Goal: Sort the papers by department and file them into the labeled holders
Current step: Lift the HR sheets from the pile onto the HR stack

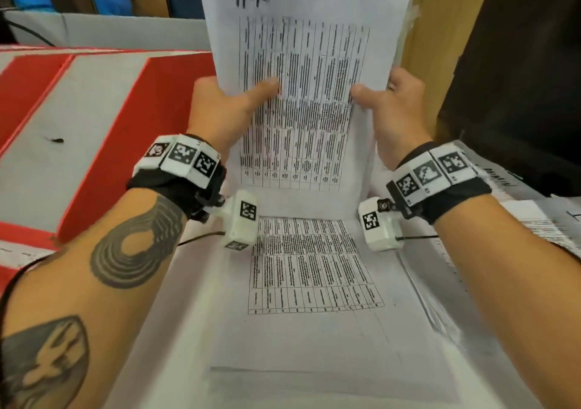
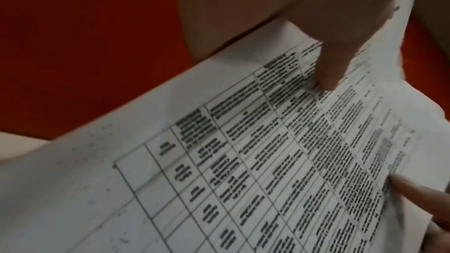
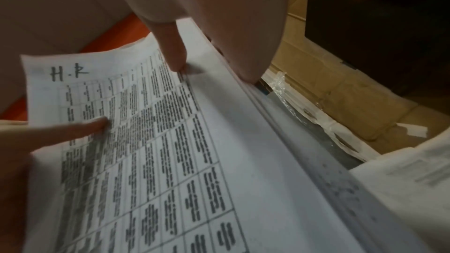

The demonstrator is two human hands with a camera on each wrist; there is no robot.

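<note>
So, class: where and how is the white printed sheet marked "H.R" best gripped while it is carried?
Grip the white printed sheet marked "H.R" at mid-height on both long edges, as the left hand and right hand do: thumbs in front, fingers behind. Thin and upright, it would likely flop otherwise.

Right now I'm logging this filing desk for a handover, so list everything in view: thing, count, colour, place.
Handwritten "H.R" printed table sheet: one, white, held upright at centre.
Printed table papers: stack, count unclear, white, flat beneath the hands.
Red-and-white cardboard holders: count unclear, left.
More printed papers: count unclear, white, right.
Brown cardboard: right rear.
Black object: one, far right.
Left hand: pinches the sheet's left edge.
Right hand: pinches its right edge.
</note>
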